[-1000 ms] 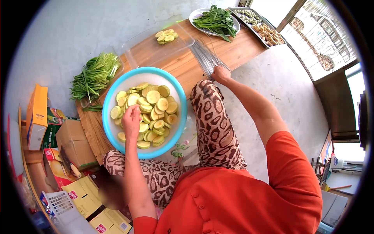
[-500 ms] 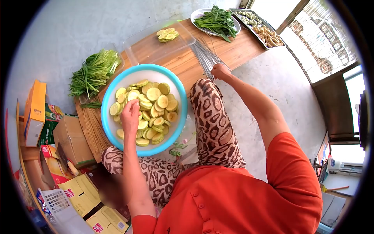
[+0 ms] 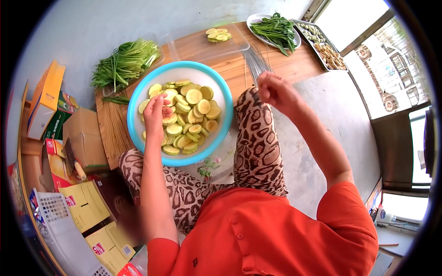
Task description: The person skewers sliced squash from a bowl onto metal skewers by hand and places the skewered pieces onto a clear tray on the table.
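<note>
Head cam, looking down: seated person w/ blue-rimmed bowl (image 3: 138, 92) on lap, resting vs. wooden worktop (image 3: 285, 62) edge, so slices sit close. Left hand (image 3: 154, 112) inside bowl, fingers pinching a zucchini slice (image 3: 166, 110) from the pile. Right hand (image 3: 274, 89) raised over knee, fingers curled together, apparently gripping a thin skewer. Skewer bundle (image 3: 255, 62) on worktop, near that hand.

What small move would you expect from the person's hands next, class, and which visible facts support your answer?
Probably the two hands meet so a slice goes onto a skewer. The left hand pinches a slice over the blue-rimmed bowl of zucchini slices, and the right hand is raised near the metal skewers, fingers closed as if around one.
</note>
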Demonstrator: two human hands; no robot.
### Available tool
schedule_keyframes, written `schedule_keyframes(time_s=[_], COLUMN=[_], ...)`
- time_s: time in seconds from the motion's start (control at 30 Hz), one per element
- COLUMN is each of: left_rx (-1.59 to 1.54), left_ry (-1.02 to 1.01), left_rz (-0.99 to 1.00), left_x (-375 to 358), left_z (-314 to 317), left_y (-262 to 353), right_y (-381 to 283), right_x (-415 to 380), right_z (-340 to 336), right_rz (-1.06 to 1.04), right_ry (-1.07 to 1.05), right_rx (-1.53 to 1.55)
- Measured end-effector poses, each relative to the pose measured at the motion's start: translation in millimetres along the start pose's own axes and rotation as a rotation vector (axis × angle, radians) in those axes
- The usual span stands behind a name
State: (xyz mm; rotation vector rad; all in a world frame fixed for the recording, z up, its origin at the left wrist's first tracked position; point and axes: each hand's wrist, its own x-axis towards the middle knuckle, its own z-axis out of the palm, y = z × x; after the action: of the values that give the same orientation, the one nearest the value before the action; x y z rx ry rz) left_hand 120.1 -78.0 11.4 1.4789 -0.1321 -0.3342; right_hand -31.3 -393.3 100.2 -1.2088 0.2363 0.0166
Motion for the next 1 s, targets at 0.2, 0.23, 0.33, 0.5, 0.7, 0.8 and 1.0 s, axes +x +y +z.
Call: schedule_keyframes(time_s=[0.2,0.23,0.33,0.5,0.7,0.8,1.0], left_rx=[-0.372,-0.463,-0.507,-0.454,-0.117,0.374,1.214], left_ry=[0.056,0.037,0.015,-0.122,-0.143,-0.035,-0.148], left_rz=[-0.066,-0.070,-0.014,-0.092,-0.058,0.100,0.435], left_x=[-6.1,-6.0,2.8,-0.2,-0.3,-5.6,-24.1], left_z=[-7.2,-10.9,-31.8,-28.8,-18.2,-19.7,-15.6], left_y=[13.5,14.3,-4.2,-4.1,-10.8,-16.8,-17.4], right_y=[46.6,59.5,84.2,95.2,109.2,108.2,107.4], right_x=[-17.7,-15.3,-7.8,12.3,64.6,78.6,79.0], right_z=[89.3,95.2,107.3,125.9,121.4,102.0,84.8], right_rz=[0.252,0.292,0.318,0.249,0.264,0.237,0.252], right_ry=[-0.435,-0.476,-0.604,-0.603,-0.401,-0.317,-0.307], right_rx=[-0.431,-0.450,-0.528,-0.457,-0.113,-0.040,0.022])
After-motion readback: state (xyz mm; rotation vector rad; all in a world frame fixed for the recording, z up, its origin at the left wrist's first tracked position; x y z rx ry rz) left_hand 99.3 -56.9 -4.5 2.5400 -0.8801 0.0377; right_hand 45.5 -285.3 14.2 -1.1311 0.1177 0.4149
